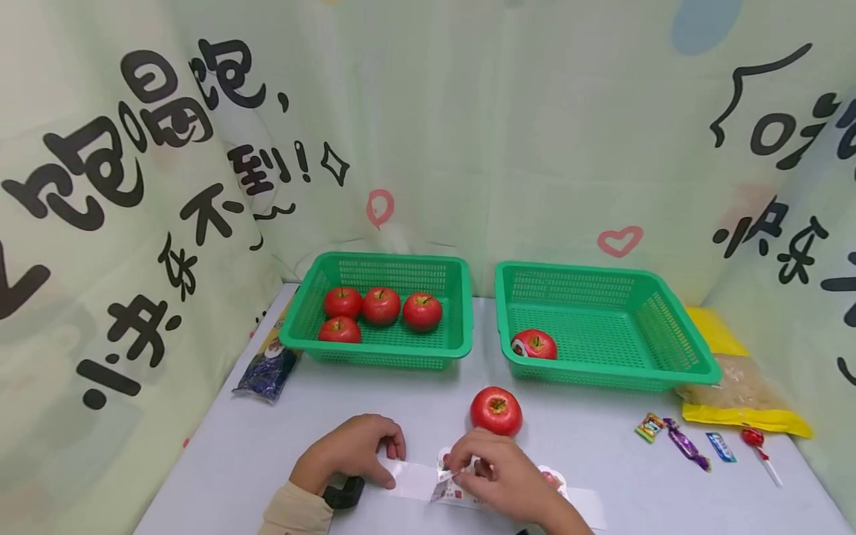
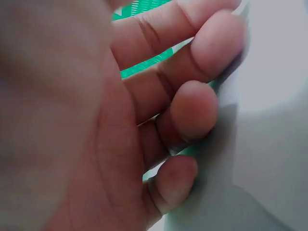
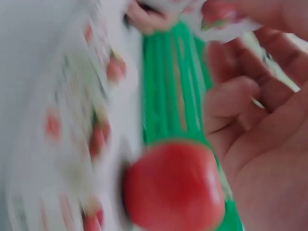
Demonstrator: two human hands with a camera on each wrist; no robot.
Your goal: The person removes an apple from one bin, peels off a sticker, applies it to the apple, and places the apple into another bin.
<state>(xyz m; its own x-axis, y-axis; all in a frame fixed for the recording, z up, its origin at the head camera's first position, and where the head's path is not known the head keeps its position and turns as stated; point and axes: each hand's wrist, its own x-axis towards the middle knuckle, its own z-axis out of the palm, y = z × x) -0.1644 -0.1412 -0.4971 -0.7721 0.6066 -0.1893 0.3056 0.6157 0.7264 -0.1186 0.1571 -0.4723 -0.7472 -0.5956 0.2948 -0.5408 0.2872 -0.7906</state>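
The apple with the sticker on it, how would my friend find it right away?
Look for the two green baskets at the back of the table. In the right basket, at its near left corner, lies one apple. It is alone there and wears a white sticker; the left basket's four apples are bare.

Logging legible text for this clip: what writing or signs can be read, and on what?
Left backdrop: "泡", "到!!"; its other characters are skewed, uncertain.
Right backdrop: cut off, unreadable.
Sticker strip under both hands: too blurred.
Candy wrappers and blue packet: too small.
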